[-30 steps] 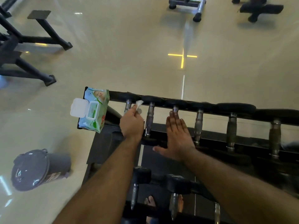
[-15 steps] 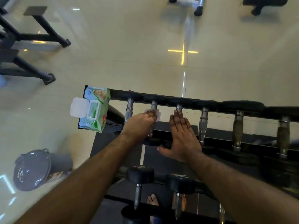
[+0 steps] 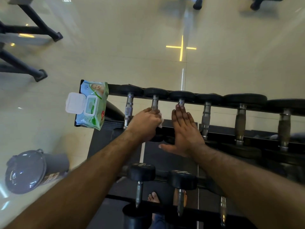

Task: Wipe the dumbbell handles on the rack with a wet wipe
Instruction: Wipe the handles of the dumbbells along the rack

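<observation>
The wet wipe (image 3: 160, 119) is wrapped around the handle of the second dumbbell (image 3: 154, 103) from the left on the top row of the rack (image 3: 214, 129). Only a small white corner of it shows, at the right side of the left hand (image 3: 145, 123). The left hand grips this handle with curled fingers, the wipe between palm and metal. The right hand (image 3: 184, 129) lies flat with straight fingers together on the third dumbbell (image 3: 181, 97); its fingertips (image 3: 179, 107) reach almost to the far weight head, and the thumb points to the left. The first dumbbell handle (image 3: 129, 108) is free, just beside the left hand. At the left end of the rack rests a pack of wet wipes (image 3: 92, 104) with its white lid (image 3: 74, 103) open. A lower row holds more dumbbells (image 3: 140, 176). On the floor at the left stands a grey bin (image 3: 31, 171) with a closed lid.
</observation>
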### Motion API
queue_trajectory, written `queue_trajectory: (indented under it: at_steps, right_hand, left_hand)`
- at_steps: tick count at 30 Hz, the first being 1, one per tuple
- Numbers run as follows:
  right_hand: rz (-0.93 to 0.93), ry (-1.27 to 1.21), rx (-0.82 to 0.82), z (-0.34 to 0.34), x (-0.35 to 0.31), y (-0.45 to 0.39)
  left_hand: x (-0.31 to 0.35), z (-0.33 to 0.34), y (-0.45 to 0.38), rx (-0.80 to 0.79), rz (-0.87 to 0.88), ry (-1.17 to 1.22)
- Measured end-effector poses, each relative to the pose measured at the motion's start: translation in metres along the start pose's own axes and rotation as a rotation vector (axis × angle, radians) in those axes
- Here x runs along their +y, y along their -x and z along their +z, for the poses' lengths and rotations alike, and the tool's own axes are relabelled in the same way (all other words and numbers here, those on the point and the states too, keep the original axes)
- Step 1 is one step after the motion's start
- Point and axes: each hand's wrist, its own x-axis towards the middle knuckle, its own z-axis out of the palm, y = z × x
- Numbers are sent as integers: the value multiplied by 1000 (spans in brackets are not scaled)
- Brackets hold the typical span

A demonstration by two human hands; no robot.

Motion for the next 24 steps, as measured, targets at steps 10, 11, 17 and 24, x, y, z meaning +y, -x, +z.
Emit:
queue_trajectory:
  at_steps: [10, 11, 17, 24]
  right_hand:
    - [-288, 185, 56, 1, 53, 16]
    - [-290, 173, 58, 1, 51, 14]
    - [-279, 133, 6, 1, 53, 14]
    - [-281, 106, 15, 4, 54, 13]
  left_hand:
    - [-3, -16, 5, 198, -96, 134]
    - [-3, -10, 3, 179, -107, 103]
    - [5, -7, 30, -94, -7, 92]
    - [16, -40, -2, -102, -73, 57]
